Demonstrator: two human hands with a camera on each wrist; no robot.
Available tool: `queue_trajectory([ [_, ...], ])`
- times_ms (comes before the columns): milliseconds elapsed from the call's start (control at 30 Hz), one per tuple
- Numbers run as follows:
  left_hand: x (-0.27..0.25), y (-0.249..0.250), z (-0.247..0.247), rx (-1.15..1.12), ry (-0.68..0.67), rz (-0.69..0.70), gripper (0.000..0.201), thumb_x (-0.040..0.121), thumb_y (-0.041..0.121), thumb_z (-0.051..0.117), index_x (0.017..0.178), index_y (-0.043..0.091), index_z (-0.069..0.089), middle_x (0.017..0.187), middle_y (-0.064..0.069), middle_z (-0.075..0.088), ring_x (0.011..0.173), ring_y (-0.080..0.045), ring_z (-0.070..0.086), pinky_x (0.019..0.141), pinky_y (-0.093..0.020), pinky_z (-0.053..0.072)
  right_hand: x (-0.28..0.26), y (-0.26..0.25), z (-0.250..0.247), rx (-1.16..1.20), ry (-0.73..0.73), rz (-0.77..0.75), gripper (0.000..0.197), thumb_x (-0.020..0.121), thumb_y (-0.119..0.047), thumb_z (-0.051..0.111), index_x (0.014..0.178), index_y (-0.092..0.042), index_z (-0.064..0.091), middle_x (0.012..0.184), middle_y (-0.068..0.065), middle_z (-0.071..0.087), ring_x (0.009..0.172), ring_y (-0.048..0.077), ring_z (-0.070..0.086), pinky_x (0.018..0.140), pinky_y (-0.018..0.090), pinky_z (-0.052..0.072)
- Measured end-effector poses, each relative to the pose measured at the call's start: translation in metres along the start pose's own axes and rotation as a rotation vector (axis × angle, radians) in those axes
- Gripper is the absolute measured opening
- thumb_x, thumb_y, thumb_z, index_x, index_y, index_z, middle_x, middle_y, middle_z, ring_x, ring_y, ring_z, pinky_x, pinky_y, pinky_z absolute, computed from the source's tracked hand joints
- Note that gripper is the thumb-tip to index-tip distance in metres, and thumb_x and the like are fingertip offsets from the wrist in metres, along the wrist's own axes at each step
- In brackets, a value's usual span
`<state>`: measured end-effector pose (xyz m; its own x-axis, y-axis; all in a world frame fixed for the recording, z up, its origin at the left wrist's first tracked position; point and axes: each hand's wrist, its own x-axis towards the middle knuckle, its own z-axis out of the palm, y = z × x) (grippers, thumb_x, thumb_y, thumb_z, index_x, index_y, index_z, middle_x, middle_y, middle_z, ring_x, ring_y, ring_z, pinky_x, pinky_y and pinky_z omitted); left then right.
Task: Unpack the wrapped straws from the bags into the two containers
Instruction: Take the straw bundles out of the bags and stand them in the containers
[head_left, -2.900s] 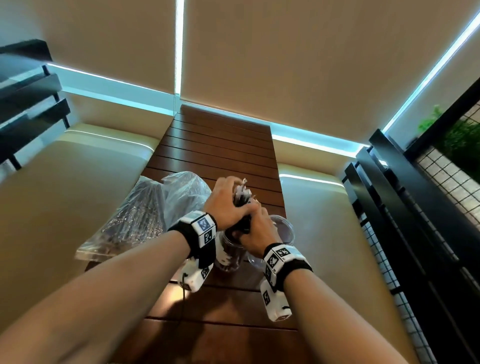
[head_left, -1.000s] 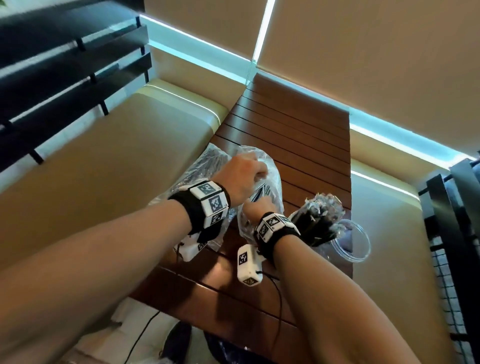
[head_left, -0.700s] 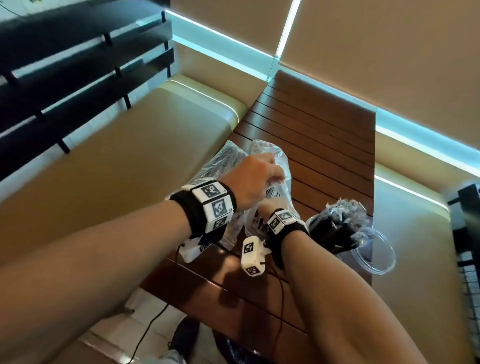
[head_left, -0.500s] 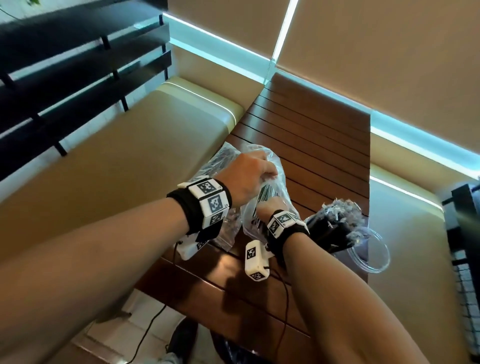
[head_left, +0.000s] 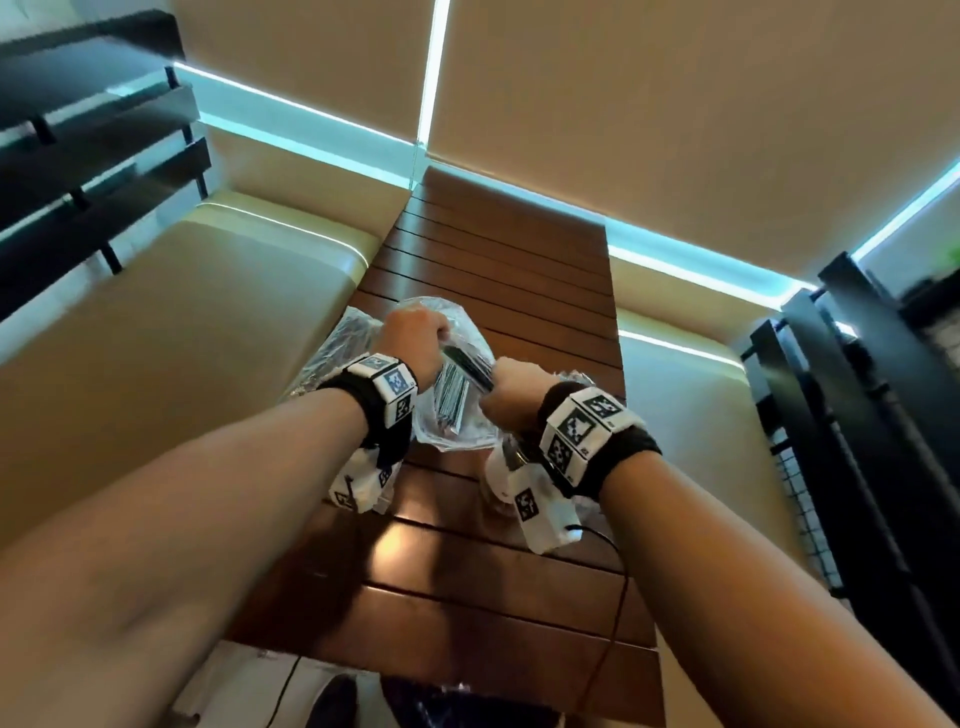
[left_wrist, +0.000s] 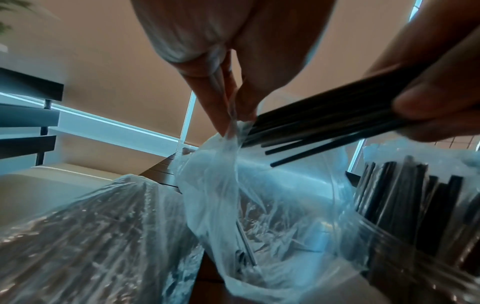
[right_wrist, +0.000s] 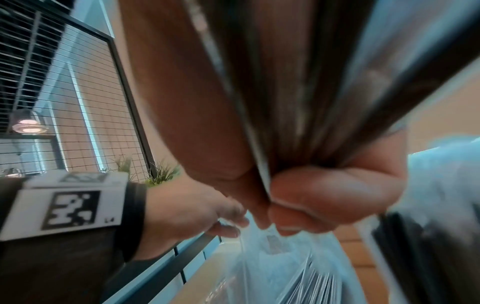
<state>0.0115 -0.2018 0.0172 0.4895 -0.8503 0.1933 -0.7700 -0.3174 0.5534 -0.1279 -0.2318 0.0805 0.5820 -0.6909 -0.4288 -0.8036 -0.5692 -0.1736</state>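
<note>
Padded seating (head_left: 171, 332) is seen at far left, beside the wooden counter (head_left: 498, 249). On the counter's left part a full bag (left_wrist: 85, 232) of wrapped straws is laid flat, untouched. Just right of it an open bag (left_wrist: 259, 205) is held up by its rim: the plastic edge is pinched in the grip of the left hand (head_left: 415, 340), between thumb and fingertips (left_wrist: 215, 115), as shown in the left wrist view. Some wrapped straws are left in the bottom of this bag, visible through the plastic in the head view. A bundle of straws (left_wrist: 337, 115), dark in their wrappers, is clasped in the right hand (head_left: 511, 392), with fingers and thumb curled round it; the bundle is held at the bag's mouth, its free ends pointing towards the left hand and touching the pinched edge. Further right, in the left wrist view, a cup (left_wrist: 420, 207) packed with upright straws is seen close beside the open bag. In the head view that cup is hidden behind the right wrist. A second cup cannot be made out. Black railing (head_left: 857, 415) is seen at far right.
</note>
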Motion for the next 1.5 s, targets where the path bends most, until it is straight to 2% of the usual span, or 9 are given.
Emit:
queue_trajectory([
  [433, 0.029, 0.017, 0.001, 0.276, -0.166, -0.13, 0.016, 0.087, 0.01, 0.056, 0.091, 0.004, 0.071, 0.104, -0.015, 0.071, 0.101, -0.033, 0.066, 0.08, -0.034, 0.052, -0.057, 0.077, -0.037, 0.204, 0.062, -0.192, 0.013, 0.097, -0.02, 0.053, 0.11, -0.019, 0.05, 0.095, -0.003, 0.058, 0.091, 0.017, 0.056, 0.079, 0.033, 0.045],
  [567, 0.013, 0.022, 0.002, 0.306, -0.278, -0.106, 0.039, 0.08, 0.023, 0.057, 0.116, 0.009, 0.063, 0.124, -0.014, 0.06, 0.115, -0.032, 0.056, 0.089, -0.034, 0.047, -0.048, 0.078, -0.031, 0.296, 0.246, -0.203, 0.028, 0.099, -0.023, 0.05, 0.126, -0.023, 0.043, 0.094, -0.004, 0.057, 0.084, 0.014, 0.056, 0.07, 0.027, 0.041],
  [667, 0.0, 0.047, -0.012, 0.058, -0.275, -0.035, 0.057, 0.073, 0.022, 0.053, 0.13, 0.018, 0.054, 0.128, -0.01, 0.053, 0.119, -0.028, 0.054, 0.095, -0.034, 0.044, -0.035, 0.067, -0.013, 0.295, 0.364, -0.208, 0.028, 0.098, -0.021, 0.048, 0.126, -0.019, 0.041, 0.094, 0.002, 0.06, 0.082, 0.021, 0.058, 0.069, 0.03, 0.043],
  [767, -0.01, 0.079, -0.035, -0.622, -0.422, 0.056, 0.032, 0.06, 0.009, 0.06, 0.092, 0.011, 0.058, 0.089, -0.008, 0.061, 0.081, -0.016, 0.057, 0.068, -0.026, 0.044, -0.022, 0.055, 0.009, 0.37, 0.444, -0.223, 0.025, 0.096, -0.02, 0.047, 0.12, -0.019, 0.038, 0.093, 0.001, 0.061, 0.081, 0.023, 0.059, 0.072, 0.038, 0.047],
  [833, -0.009, 0.086, -0.044, -0.991, -0.442, -0.062, 0.038, 0.058, 0.005, 0.063, 0.095, 0.006, 0.055, 0.094, -0.012, 0.063, 0.087, -0.022, 0.059, 0.079, -0.035, 0.048, -0.017, 0.048, 0.015, 0.443, 0.498, -0.256, 0.029, 0.094, -0.021, 0.048, 0.12, -0.018, 0.037, 0.089, -0.007, 0.057, 0.075, 0.013, 0.056, 0.065, 0.031, 0.043],
  [933, -0.001, 0.09, -0.047, -1.3, -0.311, -0.214, 0.019, 0.08, 0.019, 0.074, 0.09, 0.012, 0.06, 0.09, -0.005, 0.069, 0.096, -0.022, 0.065, 0.095, -0.046, 0.048, -0.013, 0.037, 0.016, 0.445, 0.527, -0.29, 0.028, 0.094, -0.022, 0.05, 0.117, -0.025, 0.035, 0.083, -0.012, 0.053, 0.069, 0.003, 0.052, 0.058, 0.024, 0.036],
  [1200, 0.005, 0.121, -0.056, -1.311, 0.069, -0.276, 0.029, 0.084, 0.037, 0.073, 0.074, 0.021, 0.051, 0.057, 0.007, 0.05, 0.057, -0.01, 0.053, 0.071, -0.031, 0.054, -0.01, 0.042, 0.009, 0.332, 0.573, -0.298, 0.03, 0.09, -0.034, 0.06, 0.109, -0.024, 0.039, 0.1, -0.004, 0.056, 0.081, 0.011, 0.051, 0.068, 0.028, 0.04],
  [1367, 0.009, 0.113, -0.061, -1.147, 0.161, -0.203, 0.034, 0.086, 0.04, 0.07, 0.066, 0.023, 0.049, 0.049, 0.009, 0.051, 0.053, -0.009, 0.053, 0.071, -0.031, 0.049, -0.011, 0.087, 0.021, 0.045, 0.606, -0.108, 0.091, 0.062, -0.083, 0.053, 0.136, -0.033, 0.034, 0.128, 0.001, 0.049, 0.114, 0.023, 0.047, 0.095, 0.047, 0.043],
  [1500, 0.005, 0.104, -0.048, -1.088, 0.161, -0.175, 0.036, 0.084, 0.041, 0.072, 0.062, 0.025, 0.049, 0.048, 0.011, 0.054, 0.056, -0.01, 0.057, 0.082, -0.04, 0.051, -0.016, 0.115, 0.039, 0.1, 0.525, -0.021, 0.117, 0.053, -0.081, 0.068, 0.146, -0.031, 0.019, 0.142, 0.007, 0.035, 0.127, 0.029, 0.04, 0.102, 0.05, 0.041],
])
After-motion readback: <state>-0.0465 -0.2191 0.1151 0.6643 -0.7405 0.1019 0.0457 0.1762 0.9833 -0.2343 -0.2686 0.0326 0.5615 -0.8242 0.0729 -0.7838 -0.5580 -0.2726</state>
